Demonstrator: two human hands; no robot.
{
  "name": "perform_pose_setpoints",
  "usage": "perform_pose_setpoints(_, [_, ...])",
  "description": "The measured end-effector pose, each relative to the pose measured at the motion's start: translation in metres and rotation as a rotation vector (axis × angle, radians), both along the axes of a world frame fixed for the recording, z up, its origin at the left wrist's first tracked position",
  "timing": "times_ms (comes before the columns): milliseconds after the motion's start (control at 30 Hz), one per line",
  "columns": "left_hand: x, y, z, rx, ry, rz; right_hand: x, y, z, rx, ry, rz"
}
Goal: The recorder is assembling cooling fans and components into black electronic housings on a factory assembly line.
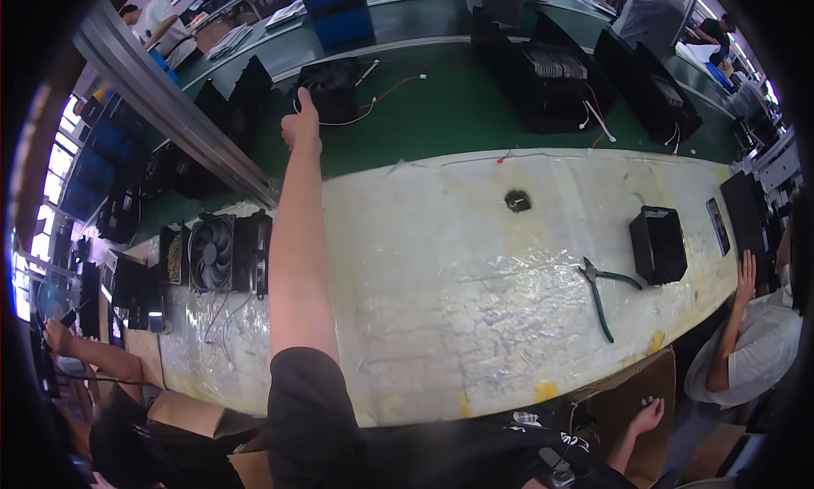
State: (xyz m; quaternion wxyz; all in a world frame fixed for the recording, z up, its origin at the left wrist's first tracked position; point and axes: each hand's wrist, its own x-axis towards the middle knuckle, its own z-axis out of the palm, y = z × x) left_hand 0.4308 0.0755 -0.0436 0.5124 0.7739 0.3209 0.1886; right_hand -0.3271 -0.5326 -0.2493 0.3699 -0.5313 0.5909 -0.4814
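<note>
My left hand (302, 125) reaches far forward over the green belt, one finger stretched up and the others curled. It is at the near left edge of a black fan unit (332, 84), with a white wire beside it. Whether the curled fingers hold anything is hidden. Low at the right, beside a cardboard box (632, 396), my right hand (649, 414) is palm up, its fingers loosely bent and nothing plainly in them. Green-handled cutting pliers (597, 296) lie opened on the plastic-covered table (424, 302), next to a black open-topped box (660, 247).
Another fan assembly (212, 253) sits at the table's left, wires trailing. A metal post (170, 91) slants across the left. More black housings (551, 74) stand on the green belt (432, 116). A co-worker's hand (746, 277) rests at the right edge; another co-worker's hand (59, 336) shows far left.
</note>
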Motion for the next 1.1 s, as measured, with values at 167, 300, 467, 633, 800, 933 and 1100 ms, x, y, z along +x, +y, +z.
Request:
perform_pose_setpoints(167, [0.065,0.073,-0.025,-0.234,-0.022,-0.122,0.048,0.003,0.043,-0.149,0.081,0.111])
perform_pose_setpoints(300, [0.039,0.023,0.012,-0.540,-0.161,-0.182,0.057,0.014,0.072,-0.234,0.075,0.166])
perform_pose_setpoints(467, [0.038,0.003,0.013,-0.766,-0.324,-0.049,0.090,0.024,0.096,-0.297,0.000,0.327])
perform_pose_setpoints(633, [0.066,0.009,0.009,-0.947,-0.008,-0.412,0.116,0.043,0.110,-0.297,-0.010,0.357])
perform_pose_setpoints(800, [0.052,-0.063,0.023,-0.721,-0.005,-0.315,0.127,0.055,0.114,-0.301,-0.009,0.370])
perform_pose_setpoints(933, [0.018,-0.084,0.030,-0.703,-0.294,-0.110,0.141,0.081,0.147,-0.349,0.002,0.396])
perform_pose_setpoints(1100, [-0.080,-0.082,0.073,0.039,-0.440,-0.236,0.211,0.111,0.253,-0.657,-0.037,0.870])
